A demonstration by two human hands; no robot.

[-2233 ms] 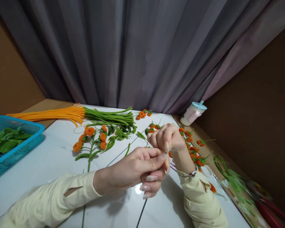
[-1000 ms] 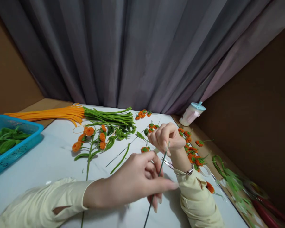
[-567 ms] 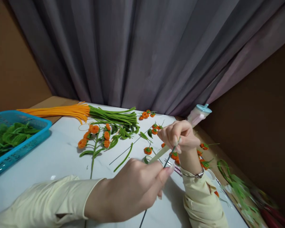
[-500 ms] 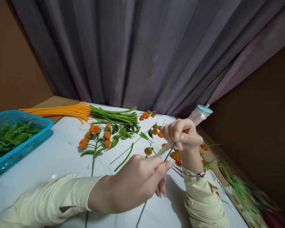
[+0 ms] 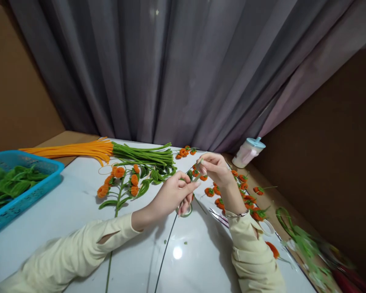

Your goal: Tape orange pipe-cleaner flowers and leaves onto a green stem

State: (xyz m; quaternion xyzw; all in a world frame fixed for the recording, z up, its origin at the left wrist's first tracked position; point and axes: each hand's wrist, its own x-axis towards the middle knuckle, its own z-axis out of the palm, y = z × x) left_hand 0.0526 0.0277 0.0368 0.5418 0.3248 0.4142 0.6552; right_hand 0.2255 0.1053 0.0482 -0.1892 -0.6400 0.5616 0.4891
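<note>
White tabletop (image 5: 201, 266), left hand (image 5: 176, 191) and right hand (image 5: 216, 167) above, pinch grips on green strip (image 5: 197, 178).

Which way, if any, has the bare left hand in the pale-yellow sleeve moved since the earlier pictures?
Yes: the left hand is higher in view, nearer level with the fuzzy green stem bearing round orange flowers.

a thin green piece (image 5: 197, 178) is held between the left hand (image 5: 172, 193) and right hand (image 5: 216, 169); orange flowers (image 5: 119, 172) are spread on a white table (image 5: 198, 264), with a blue basket (image 5: 58, 167) set at left.
</note>
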